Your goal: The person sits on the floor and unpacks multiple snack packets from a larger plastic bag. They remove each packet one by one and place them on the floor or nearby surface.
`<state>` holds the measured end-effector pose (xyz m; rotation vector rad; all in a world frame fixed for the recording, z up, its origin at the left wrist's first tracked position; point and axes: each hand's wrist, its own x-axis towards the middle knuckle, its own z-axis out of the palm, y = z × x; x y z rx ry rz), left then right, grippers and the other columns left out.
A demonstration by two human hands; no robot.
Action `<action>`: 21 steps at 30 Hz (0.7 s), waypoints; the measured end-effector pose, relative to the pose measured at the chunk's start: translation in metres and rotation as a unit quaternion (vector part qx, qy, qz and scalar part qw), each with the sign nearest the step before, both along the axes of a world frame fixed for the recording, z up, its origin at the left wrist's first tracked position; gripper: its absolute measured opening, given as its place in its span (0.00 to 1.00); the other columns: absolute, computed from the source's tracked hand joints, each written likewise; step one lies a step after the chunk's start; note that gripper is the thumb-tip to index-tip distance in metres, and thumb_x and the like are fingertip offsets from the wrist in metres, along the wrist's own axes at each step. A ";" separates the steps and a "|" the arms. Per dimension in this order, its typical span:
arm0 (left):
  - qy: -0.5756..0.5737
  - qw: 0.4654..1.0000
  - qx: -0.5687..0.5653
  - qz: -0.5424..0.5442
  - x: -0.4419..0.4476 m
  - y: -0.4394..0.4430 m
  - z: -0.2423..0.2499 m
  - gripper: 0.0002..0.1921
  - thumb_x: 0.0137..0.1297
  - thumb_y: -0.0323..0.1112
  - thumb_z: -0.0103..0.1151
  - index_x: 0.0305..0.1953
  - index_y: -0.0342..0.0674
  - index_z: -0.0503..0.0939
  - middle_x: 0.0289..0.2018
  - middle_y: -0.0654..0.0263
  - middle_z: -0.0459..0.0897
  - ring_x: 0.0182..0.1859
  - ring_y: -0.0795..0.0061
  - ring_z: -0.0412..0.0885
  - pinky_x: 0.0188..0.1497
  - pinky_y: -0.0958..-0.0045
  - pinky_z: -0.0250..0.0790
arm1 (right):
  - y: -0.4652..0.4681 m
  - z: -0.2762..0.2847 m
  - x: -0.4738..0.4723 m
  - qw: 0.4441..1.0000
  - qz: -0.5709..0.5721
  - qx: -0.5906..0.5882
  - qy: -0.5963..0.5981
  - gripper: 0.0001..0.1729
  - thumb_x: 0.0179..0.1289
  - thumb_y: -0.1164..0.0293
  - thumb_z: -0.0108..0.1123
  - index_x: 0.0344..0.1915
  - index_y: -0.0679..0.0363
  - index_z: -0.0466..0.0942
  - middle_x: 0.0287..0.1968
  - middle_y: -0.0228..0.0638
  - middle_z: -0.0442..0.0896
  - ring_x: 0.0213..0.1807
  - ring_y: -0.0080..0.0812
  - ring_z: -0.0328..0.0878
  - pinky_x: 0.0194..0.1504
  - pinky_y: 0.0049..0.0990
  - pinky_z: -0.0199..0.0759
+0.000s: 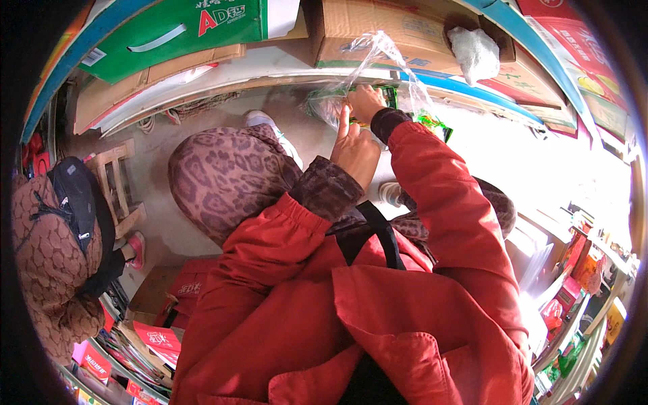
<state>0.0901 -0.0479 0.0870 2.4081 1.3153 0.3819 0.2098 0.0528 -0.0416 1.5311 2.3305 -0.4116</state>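
Observation:
A clear plastic bag (380,46) stands on the floor before me, its top pulled up and gaping. Inside and around it are shiny green packets (434,125), partly covered by the plastic and my hands. My right hand (367,103) is at the bag's opening, over the packets, its fingers bent. What its fingertips touch is hidden. Nearer to me, my left hand (358,153) has its index finger stretched towards the bag's near edge while the other fingers curl in. Whether the left hand pinches the plastic cannot be made out.
Beyond the bag, a low shelf holds a green carton (167,38) and a brown cardboard box (364,30). White crumpled plastic (474,53) hangs at that box. Another person (55,243) is at the left by a wooden stool (117,187). Stocked shelves (572,324) line the right.

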 end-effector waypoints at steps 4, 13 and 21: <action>-0.005 1.000 -0.004 -0.003 0.001 0.000 -0.001 0.07 0.51 0.27 0.47 0.21 0.38 0.77 0.26 0.60 0.73 0.40 0.61 0.73 0.67 0.47 0.39 | -0.017 -0.007 0.001 0.998 0.054 0.022 0.003 0.11 0.57 0.67 0.47 0.32 0.58 0.77 0.42 0.42 0.73 0.49 0.42 0.68 0.51 0.49 0.60; 0.004 1.000 -0.003 -0.010 0.003 -0.001 -0.005 0.07 0.51 0.28 0.47 0.24 0.37 0.77 0.27 0.58 0.74 0.41 0.60 0.74 0.66 0.46 0.40 | -0.020 -0.008 0.001 0.989 0.083 0.114 -0.037 0.12 0.57 0.67 0.48 0.38 0.57 0.77 0.51 0.43 0.67 0.59 0.43 0.58 0.57 0.57 0.51; 0.004 1.000 -0.008 -0.014 0.004 -0.002 -0.002 0.07 0.51 0.28 0.47 0.24 0.37 0.77 0.27 0.58 0.74 0.41 0.59 0.74 0.67 0.46 0.40 | -0.021 -0.014 -0.002 0.991 0.007 0.137 0.008 0.15 0.57 0.68 0.48 0.45 0.56 0.70 0.41 0.42 0.70 0.46 0.41 0.67 0.50 0.50 0.59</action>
